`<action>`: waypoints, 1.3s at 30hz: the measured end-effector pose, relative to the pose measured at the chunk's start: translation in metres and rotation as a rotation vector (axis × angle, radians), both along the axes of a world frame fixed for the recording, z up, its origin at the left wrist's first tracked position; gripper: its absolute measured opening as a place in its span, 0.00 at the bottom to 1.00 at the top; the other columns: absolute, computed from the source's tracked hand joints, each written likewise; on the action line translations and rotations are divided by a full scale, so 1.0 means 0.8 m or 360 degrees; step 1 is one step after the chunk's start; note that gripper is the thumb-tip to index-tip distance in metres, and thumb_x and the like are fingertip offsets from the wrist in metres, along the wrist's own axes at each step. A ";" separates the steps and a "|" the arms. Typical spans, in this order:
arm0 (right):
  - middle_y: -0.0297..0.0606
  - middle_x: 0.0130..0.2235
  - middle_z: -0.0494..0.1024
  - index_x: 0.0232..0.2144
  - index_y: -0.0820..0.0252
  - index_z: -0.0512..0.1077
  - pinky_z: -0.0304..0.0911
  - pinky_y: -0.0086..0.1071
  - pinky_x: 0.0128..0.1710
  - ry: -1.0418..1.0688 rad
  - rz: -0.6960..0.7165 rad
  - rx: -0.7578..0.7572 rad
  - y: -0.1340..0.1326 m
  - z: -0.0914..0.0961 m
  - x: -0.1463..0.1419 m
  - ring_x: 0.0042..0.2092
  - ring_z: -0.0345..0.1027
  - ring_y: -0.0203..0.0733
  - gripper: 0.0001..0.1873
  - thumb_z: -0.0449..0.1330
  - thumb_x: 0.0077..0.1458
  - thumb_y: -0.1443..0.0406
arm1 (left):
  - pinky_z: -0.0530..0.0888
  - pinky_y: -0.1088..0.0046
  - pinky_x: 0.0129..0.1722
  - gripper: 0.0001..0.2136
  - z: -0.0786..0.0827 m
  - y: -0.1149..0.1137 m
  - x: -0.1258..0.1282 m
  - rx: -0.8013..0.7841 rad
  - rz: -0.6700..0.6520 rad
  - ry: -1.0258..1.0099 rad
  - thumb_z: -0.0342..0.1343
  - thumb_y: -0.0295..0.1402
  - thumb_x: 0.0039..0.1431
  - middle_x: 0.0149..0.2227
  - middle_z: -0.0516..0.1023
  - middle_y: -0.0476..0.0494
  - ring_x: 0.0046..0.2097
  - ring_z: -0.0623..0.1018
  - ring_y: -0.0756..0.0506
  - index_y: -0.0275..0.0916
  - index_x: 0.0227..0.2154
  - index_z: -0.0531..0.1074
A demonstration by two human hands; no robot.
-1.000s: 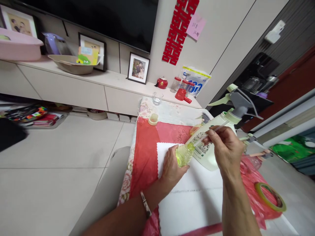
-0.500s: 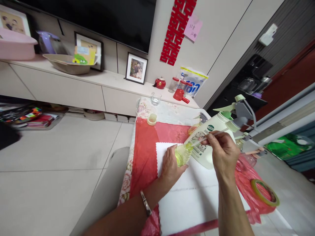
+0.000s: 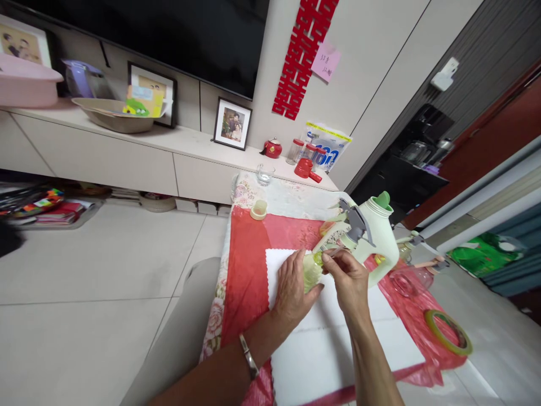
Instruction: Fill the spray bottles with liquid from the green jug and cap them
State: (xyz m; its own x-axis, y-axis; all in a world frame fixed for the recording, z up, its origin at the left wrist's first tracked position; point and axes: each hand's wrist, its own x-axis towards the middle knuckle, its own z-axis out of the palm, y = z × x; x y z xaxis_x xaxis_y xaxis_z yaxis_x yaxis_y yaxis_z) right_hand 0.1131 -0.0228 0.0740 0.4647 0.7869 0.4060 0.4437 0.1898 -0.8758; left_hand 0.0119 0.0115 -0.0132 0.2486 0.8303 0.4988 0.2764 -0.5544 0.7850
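Observation:
My left hand point(image 3: 292, 290) is wrapped round a small clear bottle of yellow-green liquid point(image 3: 313, 269) that leans on the white cloth point(image 3: 338, 344). My right hand point(image 3: 347, 277) pinches the thin tube under a grey and pale green trigger spray head point(image 3: 356, 225), right at the small bottle's mouth. The tube looks mostly inside the bottle. A big white bottle with a green cap point(image 3: 379, 237) stands just behind both hands.
A red cloth point(image 3: 249, 265) covers the flowered table. On it are a pale round cap point(image 3: 258, 210), a glass point(image 3: 264, 173) and a tape roll point(image 3: 448, 332). More small bottles point(image 3: 416, 270) lie at the right. A low cabinet point(image 3: 127, 158) with frames stands behind.
My right hand has come down and left with the spray head, from high beside the big bottle to the small bottle's mouth. The tube has slid further in. My left hand has stayed put.

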 end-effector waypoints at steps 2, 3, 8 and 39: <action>0.37 0.37 0.75 0.32 0.61 0.75 0.67 0.31 0.31 -0.0007 0.0012 -0.0027 0.000 -0.001 0.001 0.30 0.67 0.35 0.14 0.66 0.55 0.55 | 0.68 0.48 0.62 0.39 0.001 0.000 -0.001 -0.0001 -0.0022 -0.0004 0.63 0.27 0.53 0.61 0.68 0.32 0.63 0.69 0.34 0.40 0.65 0.51; 0.36 0.37 0.75 0.33 0.61 0.76 0.67 0.31 0.31 -0.0017 0.0015 -0.0036 0.001 -0.001 0.001 0.30 0.66 0.34 0.13 0.66 0.55 0.56 | 0.68 0.48 0.62 0.38 0.002 0.000 -0.001 -0.0015 -0.0041 -0.0006 0.63 0.27 0.53 0.61 0.68 0.33 0.63 0.69 0.34 0.40 0.65 0.51; 0.36 0.36 0.74 0.36 0.60 0.78 0.65 0.31 0.31 -0.0084 0.0015 -0.0019 0.001 -0.005 0.004 0.32 0.65 0.35 0.13 0.65 0.56 0.55 | 0.66 0.49 0.63 0.37 0.003 0.002 -0.001 -0.0091 -0.0120 -0.0024 0.63 0.27 0.53 0.62 0.68 0.33 0.64 0.68 0.35 0.40 0.64 0.52; 0.43 0.60 0.70 0.58 0.52 0.71 0.66 0.49 0.57 0.0368 0.0291 0.0038 0.011 -0.001 0.011 0.57 0.69 0.50 0.34 0.72 0.48 0.60 | 0.65 0.48 0.64 0.35 0.012 0.002 -0.004 -0.0227 -0.0159 -0.0055 0.64 0.28 0.54 0.62 0.68 0.36 0.65 0.68 0.36 0.43 0.62 0.55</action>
